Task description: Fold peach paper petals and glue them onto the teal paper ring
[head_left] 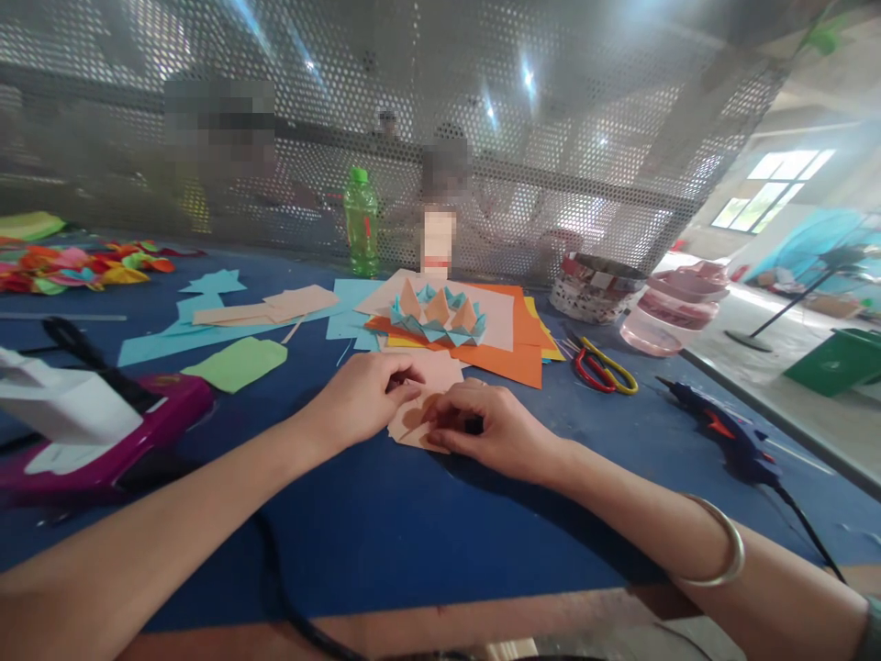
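Note:
A sheet of pale peach paper (440, 365) lies on the blue table in front of me, partly hidden under both hands. My left hand (364, 390) curls over its left side, thumb and fingertips closed at the paper. At the lower right part, my right hand (499, 427) grips the same paper between thumb and bent fingers. Just beyond my hands, a folded paper piece with blue and peach points (440, 317) rests on a stack with orange paper (519, 367). A pale green paper piece (240, 364) lies left of my left hand.
Pliers or scissors with red and yellow handles (606, 365) and a glue gun (730, 431) lie to the right. Behind them are a round container (596, 292) and a pink-lidded jar (671, 312). A green bottle (362, 225) stands at the back; a purple power strip (172, 404) is left.

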The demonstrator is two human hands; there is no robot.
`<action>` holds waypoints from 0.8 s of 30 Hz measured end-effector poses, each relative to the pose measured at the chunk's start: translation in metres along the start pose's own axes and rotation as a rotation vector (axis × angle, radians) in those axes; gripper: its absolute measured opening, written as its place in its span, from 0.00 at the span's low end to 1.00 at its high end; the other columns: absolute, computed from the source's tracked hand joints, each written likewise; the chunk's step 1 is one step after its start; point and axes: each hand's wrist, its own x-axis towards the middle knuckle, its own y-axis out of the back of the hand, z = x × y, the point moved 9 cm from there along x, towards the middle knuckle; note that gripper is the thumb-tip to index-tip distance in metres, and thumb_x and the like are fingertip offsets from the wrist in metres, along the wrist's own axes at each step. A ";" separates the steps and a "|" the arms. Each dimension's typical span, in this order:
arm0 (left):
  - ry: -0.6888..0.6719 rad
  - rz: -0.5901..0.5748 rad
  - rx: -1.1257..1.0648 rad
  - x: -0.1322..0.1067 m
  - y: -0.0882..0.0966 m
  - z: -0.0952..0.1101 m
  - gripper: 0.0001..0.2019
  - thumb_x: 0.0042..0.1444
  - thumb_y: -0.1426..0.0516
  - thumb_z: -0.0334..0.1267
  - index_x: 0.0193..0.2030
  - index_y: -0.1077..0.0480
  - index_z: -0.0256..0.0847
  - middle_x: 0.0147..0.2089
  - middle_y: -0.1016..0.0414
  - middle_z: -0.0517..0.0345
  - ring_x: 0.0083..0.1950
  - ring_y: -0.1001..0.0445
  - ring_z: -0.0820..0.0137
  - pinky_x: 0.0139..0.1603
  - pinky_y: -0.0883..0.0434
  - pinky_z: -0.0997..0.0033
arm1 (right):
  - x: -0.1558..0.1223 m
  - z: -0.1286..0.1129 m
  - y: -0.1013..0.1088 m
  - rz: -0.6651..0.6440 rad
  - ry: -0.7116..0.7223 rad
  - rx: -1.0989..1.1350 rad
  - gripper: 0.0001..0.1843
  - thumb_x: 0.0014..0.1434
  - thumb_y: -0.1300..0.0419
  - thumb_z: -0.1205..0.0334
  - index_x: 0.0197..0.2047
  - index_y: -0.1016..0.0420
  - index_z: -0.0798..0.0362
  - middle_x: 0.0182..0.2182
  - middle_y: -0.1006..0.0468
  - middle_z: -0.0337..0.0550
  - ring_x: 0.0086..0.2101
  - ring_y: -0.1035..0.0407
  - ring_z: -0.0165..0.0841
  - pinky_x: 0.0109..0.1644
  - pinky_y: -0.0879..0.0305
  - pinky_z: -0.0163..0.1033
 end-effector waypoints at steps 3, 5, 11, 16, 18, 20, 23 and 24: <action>-0.024 0.028 0.030 0.000 0.007 0.002 0.09 0.53 0.45 0.38 0.39 0.26 0.40 0.39 0.21 0.55 0.40 0.25 0.64 0.42 0.34 0.68 | 0.000 -0.002 -0.002 -0.003 0.023 -0.028 0.04 0.56 0.38 0.67 0.37 0.24 0.51 0.30 0.23 0.39 0.32 0.31 0.28 0.36 0.35 0.33; -0.053 0.021 0.038 0.001 0.014 0.006 0.12 0.48 0.41 0.38 0.41 0.27 0.40 0.41 0.23 0.54 0.40 0.26 0.64 0.43 0.33 0.67 | 0.000 -0.001 -0.003 -0.007 0.025 -0.054 0.03 0.56 0.38 0.67 0.36 0.24 0.52 0.30 0.23 0.39 0.31 0.32 0.28 0.35 0.36 0.33; -0.039 -0.363 -0.137 -0.008 -0.007 0.009 0.05 0.45 0.40 0.38 0.30 0.25 0.42 0.30 0.25 0.62 0.32 0.28 0.69 0.33 0.36 0.73 | -0.001 -0.001 -0.003 0.003 0.050 -0.080 0.02 0.56 0.38 0.67 0.35 0.24 0.52 0.31 0.23 0.41 0.30 0.32 0.29 0.36 0.35 0.34; -0.022 -0.397 -0.156 -0.010 -0.018 0.003 0.04 0.44 0.40 0.37 0.29 0.25 0.43 0.27 0.25 0.63 0.30 0.30 0.70 0.30 0.38 0.74 | -0.002 -0.004 -0.005 -0.006 0.117 -0.077 0.04 0.58 0.39 0.65 0.37 0.23 0.50 0.34 0.22 0.43 0.35 0.30 0.32 0.40 0.34 0.38; -0.051 -0.420 -0.153 -0.011 -0.019 0.005 0.04 0.45 0.40 0.37 0.29 0.24 0.44 0.28 0.25 0.62 0.31 0.29 0.69 0.31 0.37 0.74 | -0.002 -0.006 -0.005 -0.008 0.136 -0.070 0.05 0.59 0.40 0.66 0.37 0.23 0.50 0.35 0.21 0.43 0.36 0.29 0.33 0.41 0.33 0.38; -0.094 -0.445 -0.137 -0.012 -0.020 0.008 0.05 0.47 0.42 0.35 0.29 0.24 0.44 0.29 0.24 0.62 0.32 0.28 0.69 0.32 0.37 0.74 | -0.002 -0.007 -0.004 -0.004 0.151 -0.067 0.06 0.58 0.40 0.69 0.36 0.22 0.50 0.35 0.21 0.43 0.37 0.29 0.32 0.42 0.33 0.38; -0.127 -0.444 -0.114 -0.012 -0.018 0.012 0.08 0.48 0.45 0.31 0.29 0.24 0.44 0.30 0.23 0.62 0.33 0.27 0.69 0.34 0.37 0.74 | -0.002 -0.009 -0.003 0.001 0.167 -0.059 0.07 0.58 0.40 0.70 0.35 0.22 0.51 0.34 0.21 0.42 0.36 0.29 0.32 0.41 0.33 0.37; -0.125 -0.439 -0.102 -0.011 -0.018 0.012 0.08 0.47 0.46 0.31 0.29 0.25 0.44 0.29 0.23 0.62 0.33 0.27 0.69 0.34 0.37 0.73 | -0.002 -0.009 -0.003 -0.002 0.169 -0.056 0.07 0.58 0.40 0.70 0.35 0.22 0.50 0.34 0.22 0.42 0.35 0.29 0.31 0.41 0.33 0.37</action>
